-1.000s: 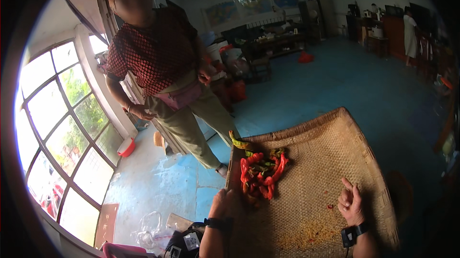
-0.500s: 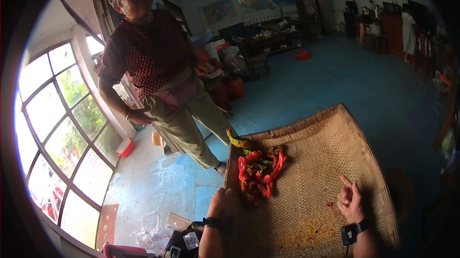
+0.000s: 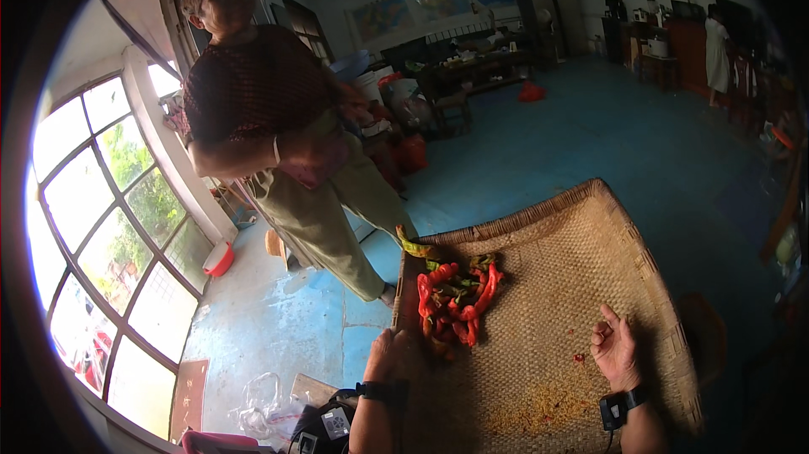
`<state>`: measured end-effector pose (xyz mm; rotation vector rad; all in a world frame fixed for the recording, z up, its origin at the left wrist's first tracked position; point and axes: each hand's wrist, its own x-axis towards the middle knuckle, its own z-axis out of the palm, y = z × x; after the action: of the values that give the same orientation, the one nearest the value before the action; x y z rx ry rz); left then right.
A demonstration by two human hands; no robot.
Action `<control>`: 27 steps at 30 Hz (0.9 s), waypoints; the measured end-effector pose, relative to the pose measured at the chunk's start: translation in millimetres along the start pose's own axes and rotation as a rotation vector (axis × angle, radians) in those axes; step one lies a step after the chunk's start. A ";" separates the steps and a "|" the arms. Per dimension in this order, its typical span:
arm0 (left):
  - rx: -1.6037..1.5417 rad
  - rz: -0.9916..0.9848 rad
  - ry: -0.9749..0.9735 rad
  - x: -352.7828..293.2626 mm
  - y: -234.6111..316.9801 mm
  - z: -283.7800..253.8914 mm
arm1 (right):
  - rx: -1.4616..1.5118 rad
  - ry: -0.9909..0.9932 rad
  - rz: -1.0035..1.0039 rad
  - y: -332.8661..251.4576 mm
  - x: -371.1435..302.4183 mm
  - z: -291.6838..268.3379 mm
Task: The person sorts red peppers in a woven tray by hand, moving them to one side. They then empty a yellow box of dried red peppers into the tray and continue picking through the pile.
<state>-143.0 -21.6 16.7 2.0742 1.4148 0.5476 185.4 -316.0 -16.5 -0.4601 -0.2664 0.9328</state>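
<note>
A wide woven bamboo tray (image 3: 565, 264) with a raised rim lies before me. Red chili peppers (image 3: 462, 307), some green and shrivelled, are heaped in its far left corner, beside a yellow-green pepper (image 3: 415, 243). My left hand (image 3: 388, 357) is at the tray's left rim, its fingers curled round the edge and partly in shadow. Over the right part of the weave, my right hand (image 3: 615, 351) is open, index finger raised and the others loosely bent, holding nothing. Small yellow seeds (image 3: 543, 408) are scattered near the close edge, with a red pepper scrap (image 3: 579, 358) by my right hand.
A person (image 3: 278, 134) stands just beyond the tray's left side. A black bag (image 3: 324, 424) and clear plastic (image 3: 261, 399) lie on the floor at lower left. A red basin (image 3: 219, 259) sits by the window; chairs and tables line the back.
The standing person's near arm has swung up and across the waist. My right hand has turned slightly, its fingers a little more spread. The tray and peppers stay put.
</note>
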 end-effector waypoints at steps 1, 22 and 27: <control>0.006 -0.011 -0.009 -0.3 1.7 -0.6 | -0.009 0.001 -0.008 0.3 0.1 1.1; -0.008 -0.009 -0.009 1.0 -8.8 0.5 | -0.160 -0.040 0.030 -0.9 -5.8 16.5; 0.010 -0.007 0.008 3.4 -13.9 3.5 | -0.148 -0.028 0.024 -1.5 -4.4 15.0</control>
<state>-149.4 -15.3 5.0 2.0768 1.4315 0.5478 177.7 -316.4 -2.7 -0.5880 -0.3574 0.9474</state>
